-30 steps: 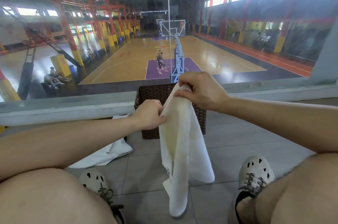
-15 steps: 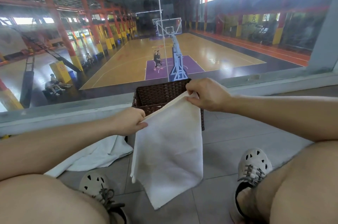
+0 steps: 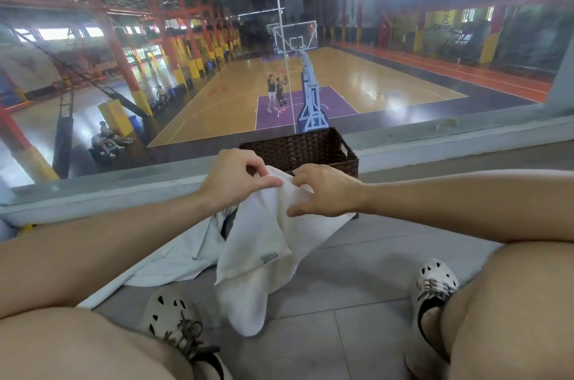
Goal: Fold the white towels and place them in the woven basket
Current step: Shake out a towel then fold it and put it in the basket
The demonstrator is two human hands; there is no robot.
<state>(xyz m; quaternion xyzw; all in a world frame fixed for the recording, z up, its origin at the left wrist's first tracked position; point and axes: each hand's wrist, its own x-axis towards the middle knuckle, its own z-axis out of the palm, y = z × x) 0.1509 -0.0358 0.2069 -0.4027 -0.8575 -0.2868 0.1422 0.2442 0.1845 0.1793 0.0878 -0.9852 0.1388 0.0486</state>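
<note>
Left hand (image 3: 236,180): raised in front of the basket, thumb and forefinger pinched shut on the top edge of the towel; the other fingers curl loosely above it.
Right hand (image 3: 326,190): just beside the left, palm down; its fingertips touch the same top edge, while the thumb is spread out below, over the cloth. Whether the fingers truly clamp the cloth I cannot tell.
Towel (image 3: 261,243): white, held up between the two hands, bunched and doubled over itself. It hangs between the knees, its lowest fold at or just above the floor. A small sewn label shows on one hanging corner, the print too small to read.
Second towel (image 3: 183,252): white, lying rumpled on the floor under the left forearm, partly behind the held one.
Basket (image 3: 298,146): dark brown weave, rectangular, standing on the floor against the sill, right behind the hands. Its inside is hidden from here.
Floor (image 3: 357,286): grey tiles.
Shoes (image 3: 433,283): pale clogs with holes, one on each side of the hanging towel.
Sill (image 3: 108,193): a grey ledge under a glass pane.
Court (image 3: 341,81): a basketball court far below the glass, with people near the hoop stand.
</note>
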